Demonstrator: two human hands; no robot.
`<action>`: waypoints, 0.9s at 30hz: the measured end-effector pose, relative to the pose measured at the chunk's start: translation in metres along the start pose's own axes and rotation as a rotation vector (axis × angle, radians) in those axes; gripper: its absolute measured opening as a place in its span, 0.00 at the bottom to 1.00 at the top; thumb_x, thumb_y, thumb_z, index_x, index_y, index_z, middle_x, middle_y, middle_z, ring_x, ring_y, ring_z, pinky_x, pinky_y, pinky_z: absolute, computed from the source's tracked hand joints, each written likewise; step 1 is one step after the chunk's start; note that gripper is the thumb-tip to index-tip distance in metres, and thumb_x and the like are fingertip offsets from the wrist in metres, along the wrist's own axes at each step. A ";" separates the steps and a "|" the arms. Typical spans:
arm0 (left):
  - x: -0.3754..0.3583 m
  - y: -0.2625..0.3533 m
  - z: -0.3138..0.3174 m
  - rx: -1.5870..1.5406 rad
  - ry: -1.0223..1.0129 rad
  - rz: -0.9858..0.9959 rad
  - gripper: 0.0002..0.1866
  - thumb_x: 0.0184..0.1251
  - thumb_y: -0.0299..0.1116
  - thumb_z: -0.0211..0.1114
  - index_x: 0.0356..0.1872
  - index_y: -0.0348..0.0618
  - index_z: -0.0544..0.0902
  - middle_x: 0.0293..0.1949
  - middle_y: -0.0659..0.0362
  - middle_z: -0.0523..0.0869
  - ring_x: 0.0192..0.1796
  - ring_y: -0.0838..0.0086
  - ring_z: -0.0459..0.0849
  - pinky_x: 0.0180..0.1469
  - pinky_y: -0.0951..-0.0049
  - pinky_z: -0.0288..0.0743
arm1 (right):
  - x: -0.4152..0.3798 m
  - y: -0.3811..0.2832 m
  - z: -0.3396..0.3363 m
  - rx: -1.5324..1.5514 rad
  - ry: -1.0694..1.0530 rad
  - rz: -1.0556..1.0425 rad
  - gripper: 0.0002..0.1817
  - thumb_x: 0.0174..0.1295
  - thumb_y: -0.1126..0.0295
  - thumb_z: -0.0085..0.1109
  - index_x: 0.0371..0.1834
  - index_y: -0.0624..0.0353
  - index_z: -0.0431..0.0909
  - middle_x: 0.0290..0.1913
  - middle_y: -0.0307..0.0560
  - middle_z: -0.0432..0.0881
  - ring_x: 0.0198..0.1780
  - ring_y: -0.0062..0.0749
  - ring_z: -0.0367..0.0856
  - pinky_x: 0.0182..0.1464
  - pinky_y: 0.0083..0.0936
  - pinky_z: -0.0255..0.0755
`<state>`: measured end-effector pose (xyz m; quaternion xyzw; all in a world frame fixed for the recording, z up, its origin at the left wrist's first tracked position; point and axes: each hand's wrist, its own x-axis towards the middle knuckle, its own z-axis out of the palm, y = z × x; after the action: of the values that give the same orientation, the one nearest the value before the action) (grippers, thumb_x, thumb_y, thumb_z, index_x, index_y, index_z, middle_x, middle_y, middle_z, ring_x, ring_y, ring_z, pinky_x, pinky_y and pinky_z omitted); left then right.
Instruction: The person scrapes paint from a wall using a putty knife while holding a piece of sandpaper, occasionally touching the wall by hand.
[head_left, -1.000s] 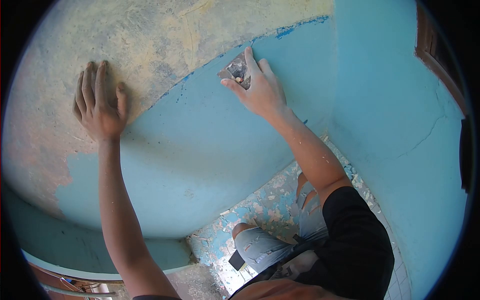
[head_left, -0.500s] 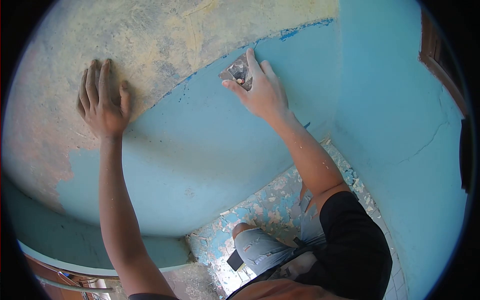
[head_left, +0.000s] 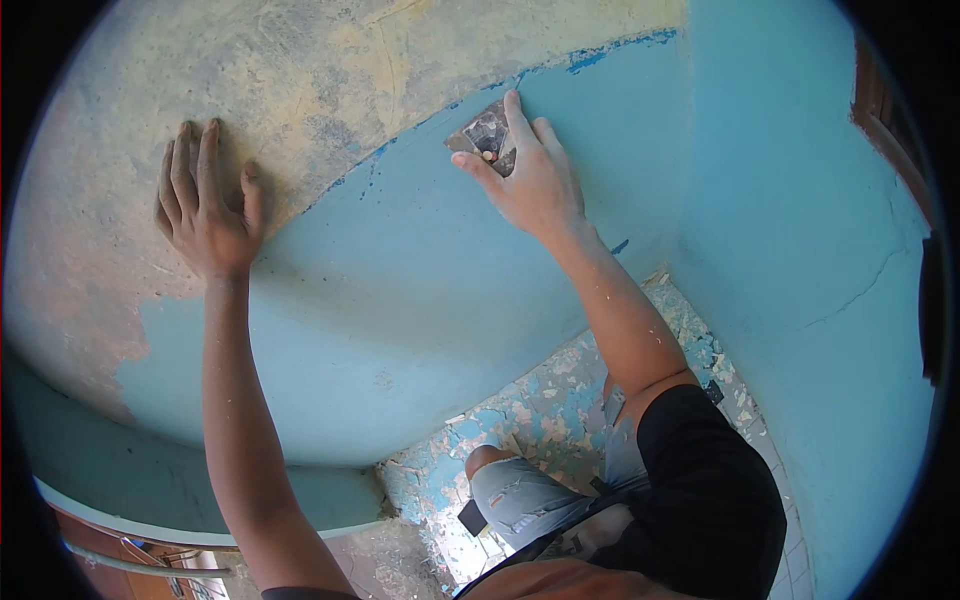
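Observation:
High on the wall, my right hand [head_left: 540, 185] grips a small square scraper-like plate [head_left: 487, 135] with a dark, worn rim and a grey middle. The thumb and index finger hold its edges; its exact kind is hard to make out. It lies against the blue paint [head_left: 420, 290] just below the ragged border with the bare, yellowish-grey plaster [head_left: 290, 70]. To the left, my left hand [head_left: 210, 215] rests flat on the plaster, fingers pointing up and thumb apart, holding nothing. Dust coats its fingers.
Paint flakes [head_left: 540, 400] litter the floor below, around my bent knees. A blue side wall [head_left: 790, 230] with a crack meets this one at the right, with a brown frame [head_left: 890, 140] in it. Curved pipes [head_left: 150, 568] show at the lower left.
The view has shifted slightly, so the wall and right hand sit a little farther right. Both hands keep nearly the same places on the wall.

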<state>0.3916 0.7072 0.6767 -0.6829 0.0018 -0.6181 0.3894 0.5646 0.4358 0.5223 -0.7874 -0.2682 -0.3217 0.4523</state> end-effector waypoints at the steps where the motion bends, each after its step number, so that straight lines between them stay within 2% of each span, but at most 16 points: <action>1: 0.000 0.001 0.000 0.002 -0.001 -0.004 0.27 0.80 0.56 0.54 0.74 0.63 0.78 0.75 0.62 0.78 0.77 0.63 0.73 0.78 0.59 0.61 | -0.002 0.002 0.001 0.009 -0.003 -0.015 0.58 0.68 0.30 0.60 0.83 0.69 0.56 0.51 0.55 0.75 0.45 0.43 0.85 0.42 0.35 0.83; 6: -0.001 0.003 -0.001 0.019 -0.018 -0.003 0.28 0.80 0.57 0.53 0.74 0.62 0.78 0.75 0.61 0.77 0.77 0.63 0.73 0.78 0.58 0.61 | -0.006 -0.005 -0.002 0.060 0.001 0.043 0.58 0.67 0.29 0.60 0.83 0.70 0.56 0.51 0.56 0.76 0.46 0.43 0.85 0.42 0.36 0.83; 8: -0.002 0.002 0.000 0.037 -0.007 0.013 0.27 0.78 0.56 0.52 0.72 0.62 0.80 0.74 0.62 0.79 0.75 0.65 0.75 0.77 0.61 0.61 | -0.003 0.000 0.001 0.048 -0.012 0.029 0.59 0.66 0.29 0.60 0.83 0.70 0.56 0.51 0.57 0.76 0.46 0.43 0.85 0.42 0.36 0.83; 10: 0.000 0.003 0.001 0.032 -0.001 0.013 0.27 0.78 0.56 0.52 0.72 0.62 0.80 0.74 0.62 0.79 0.75 0.65 0.75 0.77 0.61 0.61 | 0.007 0.000 0.000 0.055 0.061 0.028 0.59 0.66 0.28 0.60 0.83 0.70 0.56 0.51 0.58 0.76 0.47 0.44 0.85 0.43 0.37 0.83; 17: -0.002 0.003 -0.002 0.019 -0.019 0.000 0.28 0.79 0.56 0.53 0.75 0.62 0.78 0.75 0.61 0.77 0.77 0.63 0.73 0.78 0.58 0.61 | 0.002 0.002 -0.004 0.037 -0.008 0.037 0.58 0.66 0.29 0.59 0.83 0.68 0.56 0.52 0.58 0.76 0.49 0.46 0.84 0.45 0.39 0.83; 19: -0.002 0.004 -0.001 0.014 -0.020 0.005 0.28 0.79 0.56 0.53 0.74 0.62 0.78 0.75 0.61 0.77 0.77 0.63 0.74 0.78 0.58 0.62 | 0.017 -0.004 -0.015 0.126 -0.008 0.127 0.61 0.64 0.27 0.61 0.83 0.70 0.56 0.53 0.58 0.77 0.56 0.48 0.81 0.55 0.39 0.79; 23: -0.002 0.003 -0.002 0.021 -0.010 0.003 0.28 0.79 0.56 0.53 0.74 0.62 0.79 0.74 0.62 0.78 0.76 0.63 0.75 0.77 0.59 0.62 | 0.004 0.000 -0.006 0.107 -0.009 0.123 0.61 0.64 0.27 0.62 0.83 0.70 0.56 0.53 0.59 0.78 0.56 0.49 0.81 0.56 0.39 0.79; 25: -0.001 0.004 -0.001 0.027 -0.002 0.001 0.28 0.79 0.56 0.53 0.74 0.62 0.79 0.74 0.62 0.78 0.76 0.63 0.75 0.77 0.59 0.62 | 0.003 0.004 -0.007 0.045 -0.035 0.064 0.59 0.67 0.29 0.59 0.85 0.67 0.53 0.54 0.58 0.77 0.53 0.48 0.83 0.50 0.40 0.82; 27: -0.003 0.004 -0.003 0.032 -0.013 0.009 0.27 0.80 0.56 0.53 0.74 0.62 0.79 0.74 0.62 0.79 0.75 0.63 0.75 0.77 0.59 0.63 | 0.017 0.003 -0.017 0.077 -0.020 0.130 0.59 0.67 0.29 0.59 0.85 0.67 0.53 0.54 0.59 0.77 0.54 0.49 0.83 0.51 0.40 0.82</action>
<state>0.3903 0.7046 0.6718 -0.6804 -0.0075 -0.6120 0.4032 0.5730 0.4215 0.5396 -0.7881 -0.2333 -0.2735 0.4996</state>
